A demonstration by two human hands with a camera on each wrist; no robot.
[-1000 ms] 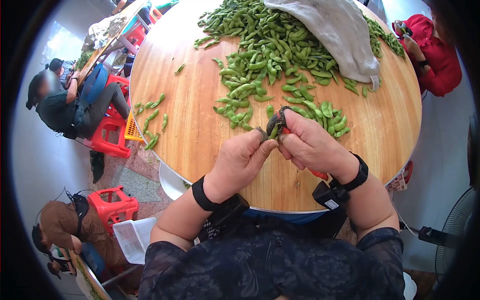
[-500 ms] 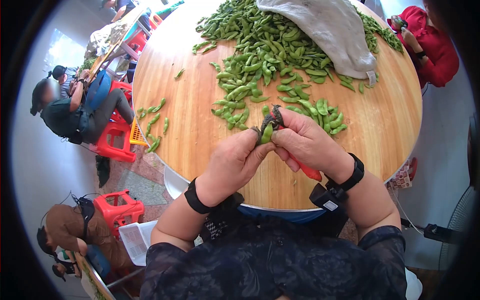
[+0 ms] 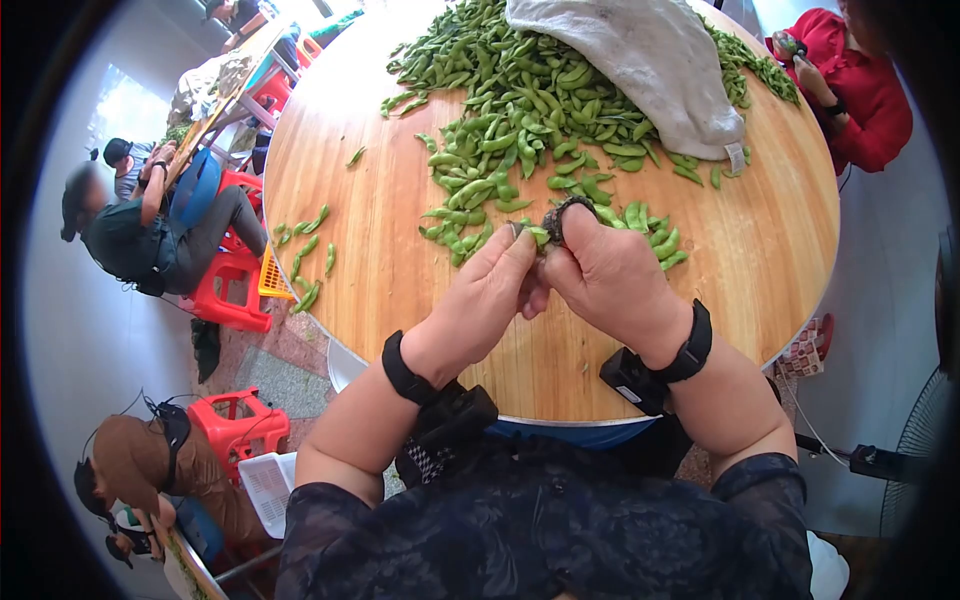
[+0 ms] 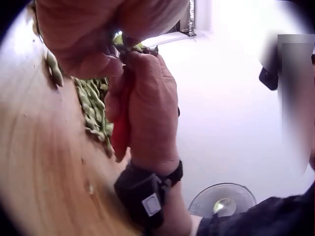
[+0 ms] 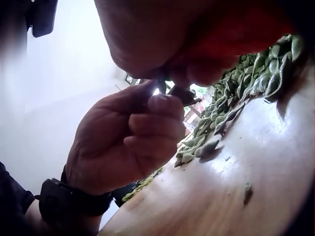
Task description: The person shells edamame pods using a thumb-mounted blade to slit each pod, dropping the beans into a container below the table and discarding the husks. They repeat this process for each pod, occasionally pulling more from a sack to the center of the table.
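My left hand (image 3: 470, 305) pinches a green soybean pod (image 3: 540, 236) between thumb and fingers, over the near part of the round wooden table (image 3: 370, 260). Fingertip to fingertip with it, my right hand (image 3: 620, 285) curls at the pod's other end, a dark wrap (image 3: 560, 215) around one finger. Along the right palm lies a red strip-like thing (image 4: 121, 123), gripped under the curled fingers; its far end is hidden, and I cannot tell its kind. Just beyond both hands spreads a big heap of green pods (image 3: 540, 100).
A white cloth (image 3: 640, 60) covers part of the heap. Several loose pods (image 3: 305, 255) lie at the table's left. Across the table sits a person in red (image 3: 870, 100); others sit on red stools (image 3: 230, 290) at left. A fan (image 3: 915, 450) stands at right.
Both hands have moved slightly away from my body, and the right one has turned so the red thing no longer shows in the head view. The pod stays between them.
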